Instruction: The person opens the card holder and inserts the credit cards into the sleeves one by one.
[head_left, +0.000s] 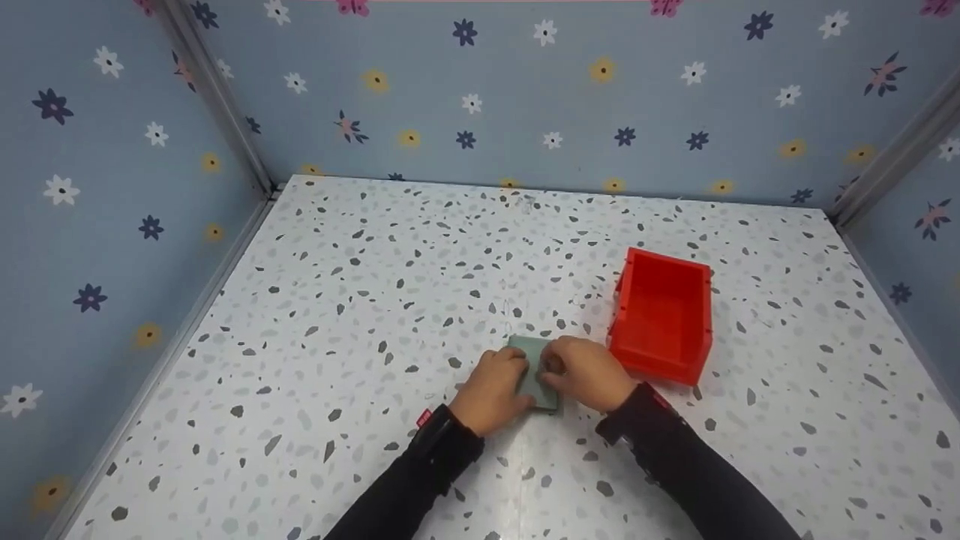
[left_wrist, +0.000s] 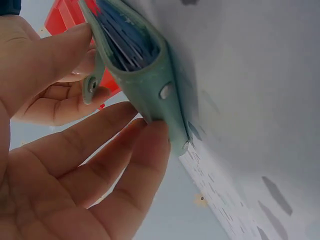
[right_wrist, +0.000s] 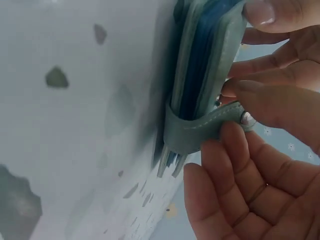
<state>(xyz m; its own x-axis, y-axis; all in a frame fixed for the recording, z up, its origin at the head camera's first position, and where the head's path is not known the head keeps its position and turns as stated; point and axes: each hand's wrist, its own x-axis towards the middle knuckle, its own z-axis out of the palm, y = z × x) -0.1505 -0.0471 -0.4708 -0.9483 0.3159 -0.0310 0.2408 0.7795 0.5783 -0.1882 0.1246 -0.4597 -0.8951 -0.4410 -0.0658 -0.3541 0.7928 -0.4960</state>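
Note:
A pale green card holder [head_left: 531,346] lies on the speckled table between both hands. My left hand [head_left: 491,394] holds it, thumb over the cover and fingertips against the spine side, where a metal snap stud [left_wrist: 167,91] shows in the left wrist view. Blue-toned cards or sleeves [left_wrist: 130,42] fill the inside. At its other side, my right hand [head_left: 596,373] pinches the closing strap [right_wrist: 192,132] between thumb and fingers. That strap is unfastened and lifted away from the cover, with a round metal snap [right_wrist: 247,118] near its end.
A red open-topped plastic bin [head_left: 660,311] stands on the table just beyond the right hand, with no contents visible. Flower-patterned panels [head_left: 510,97] enclose the table [head_left: 360,300] at the back and both sides.

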